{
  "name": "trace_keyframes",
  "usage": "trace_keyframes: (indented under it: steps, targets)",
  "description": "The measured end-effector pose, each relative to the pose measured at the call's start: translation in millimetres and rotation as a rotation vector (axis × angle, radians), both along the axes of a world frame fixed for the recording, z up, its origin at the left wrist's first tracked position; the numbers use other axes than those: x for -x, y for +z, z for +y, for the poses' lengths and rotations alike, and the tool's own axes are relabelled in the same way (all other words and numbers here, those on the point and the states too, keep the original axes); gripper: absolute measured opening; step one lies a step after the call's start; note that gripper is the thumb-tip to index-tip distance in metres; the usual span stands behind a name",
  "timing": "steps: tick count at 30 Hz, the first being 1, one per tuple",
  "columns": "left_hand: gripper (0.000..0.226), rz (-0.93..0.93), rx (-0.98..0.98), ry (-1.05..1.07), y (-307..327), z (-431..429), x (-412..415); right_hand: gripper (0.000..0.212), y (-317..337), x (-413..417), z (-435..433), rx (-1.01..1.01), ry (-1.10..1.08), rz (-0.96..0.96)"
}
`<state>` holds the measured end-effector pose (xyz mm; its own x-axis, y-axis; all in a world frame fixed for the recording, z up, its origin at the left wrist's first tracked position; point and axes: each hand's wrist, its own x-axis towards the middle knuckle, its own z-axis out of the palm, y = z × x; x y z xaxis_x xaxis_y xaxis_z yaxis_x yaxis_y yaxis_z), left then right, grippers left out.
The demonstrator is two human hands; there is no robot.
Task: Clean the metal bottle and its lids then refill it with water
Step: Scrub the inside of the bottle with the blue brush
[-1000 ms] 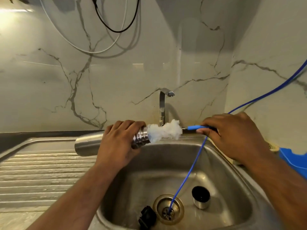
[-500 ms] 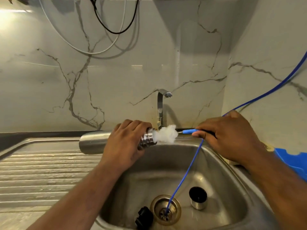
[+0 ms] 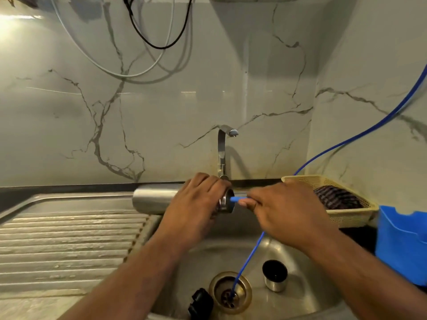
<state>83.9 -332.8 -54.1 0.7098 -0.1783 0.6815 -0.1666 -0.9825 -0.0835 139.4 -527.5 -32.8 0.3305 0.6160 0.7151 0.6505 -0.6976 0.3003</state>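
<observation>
My left hand (image 3: 196,202) grips the metal bottle (image 3: 154,202) near its neck and holds it level over the sink's back edge, mouth to the right. My right hand (image 3: 284,209) pinches the blue handle of a bottle brush (image 3: 236,199) right at the mouth. The brush's white head is hidden inside the bottle. In the basin (image 3: 307,296) a steel cup lid (image 3: 275,279) stands to the right of the drain (image 3: 230,292), and a black inner lid (image 3: 199,304) lies to the left of it.
A thin blue hose (image 3: 248,262) runs from the right wall down into the drain. The tap (image 3: 224,148) stands behind the bottle. A ribbed draining board (image 3: 69,241) lies at left. A cream basket (image 3: 346,213) and a blue plastic container (image 3: 402,245) sit at right.
My right hand has pushed the brush leftward, so its white head has gone into the bottle. The hands now sit close together, and both have shifted slightly right.
</observation>
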Motion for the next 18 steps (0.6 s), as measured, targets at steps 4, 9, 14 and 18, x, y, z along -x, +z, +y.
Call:
trace_keyframes:
  steps: [4,9,14,18]
  targets:
    - [0.095,-0.086,0.047,-0.022,2.8,6.4,2.9,0.033,5.4,-13.7,-17.3,-0.07,0.009,-0.084]
    - [0.117,0.081,0.13,0.147,24.9,27.5,27.1,0.029,13.5,-21.2,-40.5,-0.203,0.093,-0.355]
    - [0.085,0.04,-0.01,0.238,16.8,31.7,27.0,0.025,1.3,-16.6,-21.7,-0.087,0.108,0.092]
    - [0.079,-0.076,-0.091,0.231,10.5,34.7,17.3,0.034,-10.9,-19.7,-14.6,-0.312,0.286,1.141]
